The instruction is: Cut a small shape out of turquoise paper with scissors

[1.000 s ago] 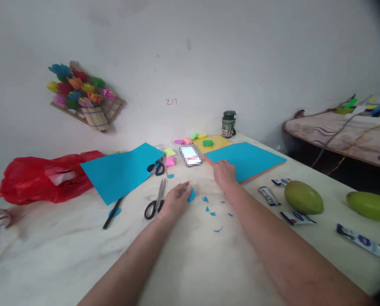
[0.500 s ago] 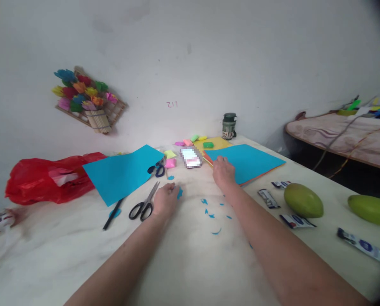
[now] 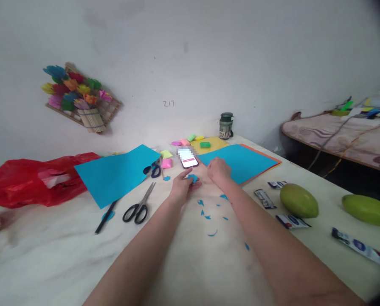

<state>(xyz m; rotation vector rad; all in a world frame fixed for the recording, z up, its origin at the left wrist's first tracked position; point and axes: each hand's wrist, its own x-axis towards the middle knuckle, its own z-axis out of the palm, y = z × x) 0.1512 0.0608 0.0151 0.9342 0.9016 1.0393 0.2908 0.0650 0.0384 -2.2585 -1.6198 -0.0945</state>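
My left hand holds a small blue paper cutout with a scalloped edge between thumb and fingers, just below the phone. My right hand is curled at the left edge of the top blue sheet on a stack of coloured paper; its fingertips are partly hidden. Another blue cutout lies left of my left hand. Black-handled scissors lie open to the left of my left forearm. Blue paper scraps are scattered between my forearms.
At left lie a cut blue sheet, dark-handled scissors, a black pencil-like stick and a red plastic bag. Mangoes and wrapped bars are at right. A bottle stands by the wall.
My left hand has moved right and forward, lifting the blue cutout near the phone. The top blue sheet has slid slightly left, showing orange paper behind it. The view has turned slightly right.
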